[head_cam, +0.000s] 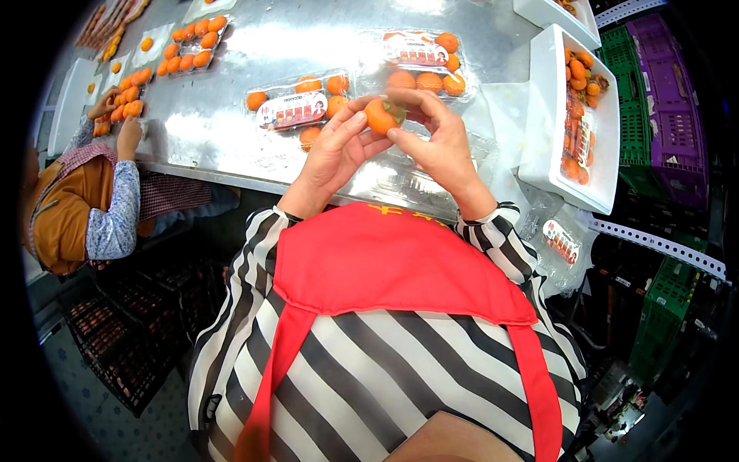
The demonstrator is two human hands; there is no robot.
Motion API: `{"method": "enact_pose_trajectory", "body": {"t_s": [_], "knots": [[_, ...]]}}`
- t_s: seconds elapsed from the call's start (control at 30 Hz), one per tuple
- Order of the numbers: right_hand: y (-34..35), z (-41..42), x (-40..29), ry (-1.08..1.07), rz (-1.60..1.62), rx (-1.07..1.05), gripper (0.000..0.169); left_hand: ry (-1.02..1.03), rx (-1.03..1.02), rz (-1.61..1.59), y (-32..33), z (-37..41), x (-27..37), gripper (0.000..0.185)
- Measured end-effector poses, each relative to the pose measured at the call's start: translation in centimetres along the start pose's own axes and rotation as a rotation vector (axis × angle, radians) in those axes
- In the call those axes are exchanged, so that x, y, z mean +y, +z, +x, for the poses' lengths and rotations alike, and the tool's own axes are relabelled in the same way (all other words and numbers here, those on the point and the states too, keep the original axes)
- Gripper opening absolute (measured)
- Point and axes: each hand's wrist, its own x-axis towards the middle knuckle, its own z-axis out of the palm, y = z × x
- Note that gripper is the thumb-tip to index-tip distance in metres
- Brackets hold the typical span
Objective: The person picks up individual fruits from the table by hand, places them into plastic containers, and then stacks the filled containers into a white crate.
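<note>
An orange persimmon (381,119) with a green calyx is held between my two hands, above the metal table. My left hand (342,144) grips it from the left, the thumb against its side. On the other side, my right hand (436,130) has its thumb and fingers on the fruit, near the calyx. A clear plastic clamshell (252,122) with several persimmons and a printed label lies left of my hands. Behind them is another labelled clamshell (369,75) of persimmons. Clear plastic packaging (398,182) lies under my hands, partly hidden by them.
A white foam box (540,127) with loose persimmons and a labelled pack stands at right. Below it hangs a bag of labelled packaging (557,248). Purple crates (672,115) and green crates (629,98) are stacked beyond. At left, a co-worker (75,213) handles persimmons beside a filled tray (193,46).
</note>
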Motion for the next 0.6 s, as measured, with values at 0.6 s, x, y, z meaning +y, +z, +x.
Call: {"method": "enact_pose_trajectory", "body": {"t_s": [0.6], "knots": [[-3.5,-4.0,0.5,0.031,0.327,0.255,0.05,0.086,-0.153,0.492,5.1,3.2,-1.7,0.056]]}}
